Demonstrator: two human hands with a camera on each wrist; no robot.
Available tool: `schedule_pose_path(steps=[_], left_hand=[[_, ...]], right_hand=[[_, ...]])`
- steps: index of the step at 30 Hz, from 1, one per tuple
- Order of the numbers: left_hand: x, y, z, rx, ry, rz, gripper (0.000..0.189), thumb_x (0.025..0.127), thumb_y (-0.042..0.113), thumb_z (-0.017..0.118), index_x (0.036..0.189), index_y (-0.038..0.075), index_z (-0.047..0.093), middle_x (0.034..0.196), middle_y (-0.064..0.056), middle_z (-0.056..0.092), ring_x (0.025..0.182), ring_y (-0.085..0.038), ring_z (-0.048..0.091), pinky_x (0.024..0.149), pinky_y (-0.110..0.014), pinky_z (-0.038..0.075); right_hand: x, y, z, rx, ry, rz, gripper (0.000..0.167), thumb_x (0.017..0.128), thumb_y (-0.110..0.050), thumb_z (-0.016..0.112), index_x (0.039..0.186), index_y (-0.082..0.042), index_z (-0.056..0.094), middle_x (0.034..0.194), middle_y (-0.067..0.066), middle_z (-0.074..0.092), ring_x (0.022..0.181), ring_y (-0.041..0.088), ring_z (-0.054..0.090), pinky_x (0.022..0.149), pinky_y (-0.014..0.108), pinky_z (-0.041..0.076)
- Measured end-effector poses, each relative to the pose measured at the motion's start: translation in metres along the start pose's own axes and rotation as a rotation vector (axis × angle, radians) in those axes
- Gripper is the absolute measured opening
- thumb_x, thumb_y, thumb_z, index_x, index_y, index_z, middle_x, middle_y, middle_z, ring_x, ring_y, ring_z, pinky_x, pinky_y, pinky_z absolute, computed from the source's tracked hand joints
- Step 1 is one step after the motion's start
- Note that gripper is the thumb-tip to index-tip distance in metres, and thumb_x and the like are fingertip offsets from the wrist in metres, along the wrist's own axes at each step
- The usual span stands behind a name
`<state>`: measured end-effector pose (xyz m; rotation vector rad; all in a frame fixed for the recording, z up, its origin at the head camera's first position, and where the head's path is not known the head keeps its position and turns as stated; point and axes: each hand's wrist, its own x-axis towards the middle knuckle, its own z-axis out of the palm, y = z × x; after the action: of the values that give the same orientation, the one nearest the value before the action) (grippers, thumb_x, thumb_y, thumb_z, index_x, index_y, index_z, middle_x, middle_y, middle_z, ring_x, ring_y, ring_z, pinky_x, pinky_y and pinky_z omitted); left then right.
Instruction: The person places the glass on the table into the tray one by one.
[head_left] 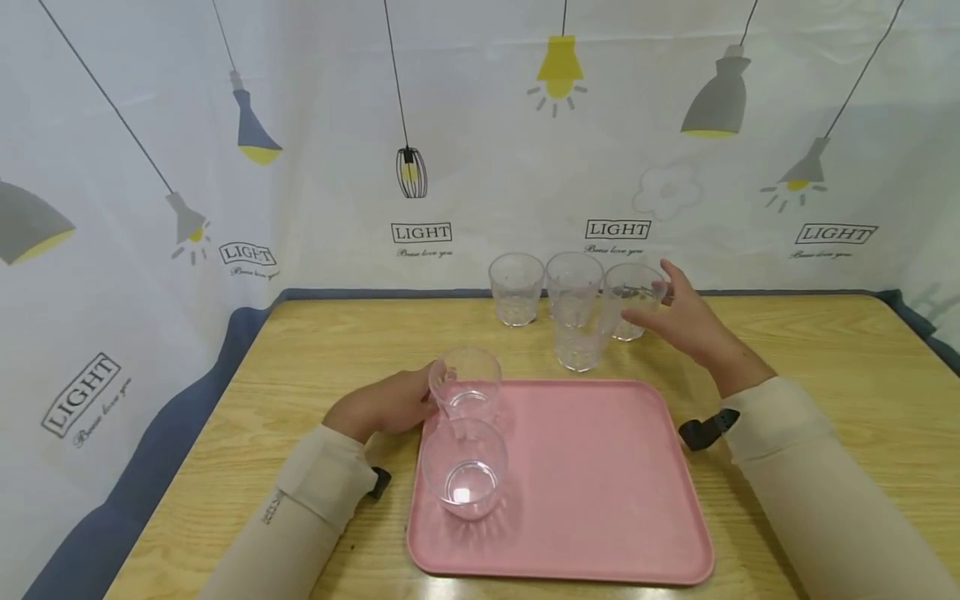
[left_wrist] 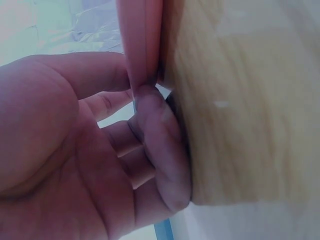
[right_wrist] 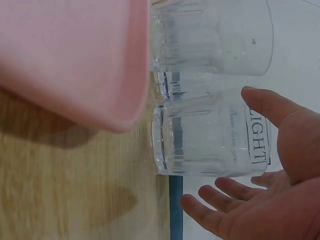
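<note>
Two clear cups (head_left: 465, 471) stand on the pink tray (head_left: 592, 483), whose left edge the left hand (head_left: 386, 402) pinches; tilting could slide them. Beyond, the right hand (head_left: 684, 321) spreads around the rightmost cup (head_left: 628, 287), contact unclear; bumping could topple neighbouring cups (head_left: 517, 292).

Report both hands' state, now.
Left hand: holding the pink tray by its left edge.
Right hand: open, fingers spread at the rightmost clear glass.
</note>
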<state>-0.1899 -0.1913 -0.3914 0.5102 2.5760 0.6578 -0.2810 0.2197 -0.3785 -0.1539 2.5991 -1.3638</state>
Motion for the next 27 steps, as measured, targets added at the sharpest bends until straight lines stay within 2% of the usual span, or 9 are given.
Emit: schedule_pose_path(steps=[7,13,20,27], left_hand=[[-0.0008,-0.0012,-0.0003,0.001,-0.001,0.003,0.049,0.107,0.031,0.045,0.152,0.013,0.034,0.149,-0.017,0.05,0.139,-0.032,0.048,0.118,-0.05,0.036],[-0.0012,-0.0001,-0.0015,-0.002,-0.005,0.003,0.044,0.107,0.03,0.045,0.147,0.014,0.037,0.147,-0.017,0.053,0.138,-0.032,0.048,0.117,-0.05,0.037],[-0.0016,0.0007,-0.0026,-0.001,-0.008,-0.009,0.047,0.107,0.031,0.044,0.15,0.014,0.035,0.147,-0.017,0.052,0.139,-0.032,0.047,0.117,-0.051,0.036],[-0.002,0.0008,-0.0025,-0.003,-0.011,-0.002,0.048,0.108,0.03,0.044,0.152,0.013,0.034,0.148,-0.017,0.051,0.14,-0.032,0.046,0.117,-0.05,0.036]], right_hand=[[0.0043,-0.0009,0.0023,-0.028,-0.018,0.005,0.115,0.09,-0.047,0.071,0.159,-0.02,-0.017,0.167,0.022,0.009,0.15,0.05,0.013,0.114,0.067,0.03],[0.0076,-0.0012,0.0048,-0.022,-0.009,-0.011,0.113,0.092,-0.041,0.072,0.16,-0.016,-0.015,0.165,0.025,0.011,0.148,0.051,0.019,0.112,0.067,0.033],[0.0098,-0.002,0.0079,-0.03,0.03,-0.007,0.117,0.088,-0.047,0.075,0.16,-0.013,-0.011,0.164,0.025,0.018,0.146,0.051,0.027,0.113,0.064,0.034],[0.0066,-0.0059,0.0097,-0.027,0.039,0.0,0.114,0.088,-0.048,0.073,0.16,-0.012,-0.008,0.163,0.026,0.02,0.145,0.05,0.029,0.111,0.064,0.036]])
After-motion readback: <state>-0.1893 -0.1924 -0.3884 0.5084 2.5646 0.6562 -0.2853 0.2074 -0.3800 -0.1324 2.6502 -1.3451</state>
